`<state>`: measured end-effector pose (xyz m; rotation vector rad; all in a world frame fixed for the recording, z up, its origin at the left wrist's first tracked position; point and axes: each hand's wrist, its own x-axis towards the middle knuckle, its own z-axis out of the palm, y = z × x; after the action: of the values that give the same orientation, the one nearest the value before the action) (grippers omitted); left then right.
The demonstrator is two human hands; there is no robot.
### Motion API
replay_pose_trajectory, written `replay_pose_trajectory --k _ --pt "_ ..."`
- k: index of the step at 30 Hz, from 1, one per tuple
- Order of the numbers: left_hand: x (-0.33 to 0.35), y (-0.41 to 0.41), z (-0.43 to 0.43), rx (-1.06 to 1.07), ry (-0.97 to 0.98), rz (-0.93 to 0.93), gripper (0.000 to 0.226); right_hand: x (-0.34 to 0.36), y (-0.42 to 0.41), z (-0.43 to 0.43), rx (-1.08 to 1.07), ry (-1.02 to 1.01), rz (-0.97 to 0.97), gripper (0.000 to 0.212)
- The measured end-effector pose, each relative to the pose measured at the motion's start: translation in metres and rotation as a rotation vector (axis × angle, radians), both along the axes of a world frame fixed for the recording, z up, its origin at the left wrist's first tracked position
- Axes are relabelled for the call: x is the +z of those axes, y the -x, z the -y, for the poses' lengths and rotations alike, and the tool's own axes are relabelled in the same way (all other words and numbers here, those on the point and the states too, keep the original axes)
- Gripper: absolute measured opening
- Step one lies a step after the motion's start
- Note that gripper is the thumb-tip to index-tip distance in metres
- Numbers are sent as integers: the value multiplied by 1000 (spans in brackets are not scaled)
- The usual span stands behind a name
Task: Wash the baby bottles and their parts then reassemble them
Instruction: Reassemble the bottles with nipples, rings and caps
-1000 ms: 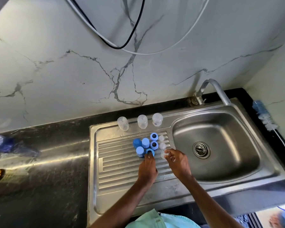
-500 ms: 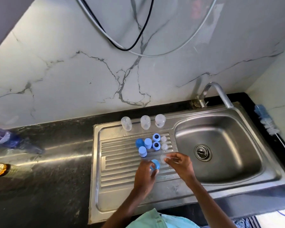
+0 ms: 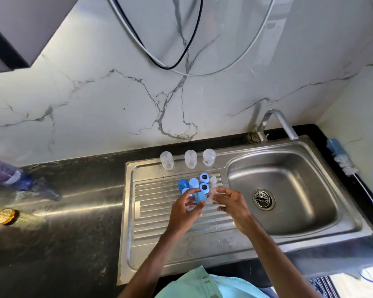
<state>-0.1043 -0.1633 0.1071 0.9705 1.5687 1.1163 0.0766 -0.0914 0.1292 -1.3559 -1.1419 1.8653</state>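
Note:
Three clear baby bottles (image 3: 190, 159) stand upside down in a row at the back of the steel drainboard (image 3: 151, 214). In front of them sits a cluster of blue caps (image 3: 193, 183) and blue collar rings (image 3: 204, 177), with clear teats (image 3: 213, 180) to their right. My left hand (image 3: 186, 208) holds a blue collar ring (image 3: 200, 197) just above the drainboard. My right hand (image 3: 230, 203) pinches a clear teat (image 3: 214, 191) right beside that ring.
The sink basin (image 3: 293, 190) with its drain lies to the right, the tap (image 3: 276, 123) behind it. A blue bottle brush (image 3: 340, 158) rests on the counter at far right. A purple bottle (image 3: 7, 173) lies at far left on the dark counter, next to a golden lid (image 3: 4, 216).
Both hands have lifted off the drainboard, the left with a blue ring and the right with a clear teat, and brought the two parts close together.

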Motion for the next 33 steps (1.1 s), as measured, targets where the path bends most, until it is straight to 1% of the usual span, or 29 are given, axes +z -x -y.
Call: replay_pose_trajectory --k 1,3,5,6,7,8,10,11,15,19,21,23,27,28,30,33 --pt "3 -1 0 3 -1 32 43 11 3 0 -30 -62 83 35" --pt "8 -1 -1 9 -16 81 44 32 7 2 -110 -270 270 31" --pt "11 -1 -1 19 -15 130 46 41 8 5 -157 -472 357 25" --pt "12 -1 -2 28 -10 167 46 42 9 6 -140 -499 367 24" --pt "14 -1 -2 37 4 209 45 40 10 7 -100 -448 358 25" --pt "15 -2 -2 41 27 246 45 37 11 8 -69 -329 313 28" --pt "20 -3 -1 38 71 322 44 30 7 11 -85 -91 144 34" --pt "23 -4 -1 37 85 364 42 28 4 11 -110 -33 73 33" --pt "29 -2 3 96 137 619 36 32 -4 10 -93 115 -185 36" --pt "28 0 6 136 184 790 37 34 -9 12 -1 184 -343 38" --pt "29 -1 5 139 211 847 42 33 -11 15 57 138 -319 40" --pt "30 -2 4 118 207 849 47 33 -10 18 87 64 -214 32" --pt "29 0 3 72 177 819 65 30 -4 17 20 -51 -42 20" --pt "29 0 3 84 181 823 66 30 -4 16 1 -99 7 18" --pt "29 0 2 109 190 827 60 29 -4 15 -12 -199 89 13" --pt "34 -2 2 109 194 851 48 31 -4 16 -11 -290 102 11"
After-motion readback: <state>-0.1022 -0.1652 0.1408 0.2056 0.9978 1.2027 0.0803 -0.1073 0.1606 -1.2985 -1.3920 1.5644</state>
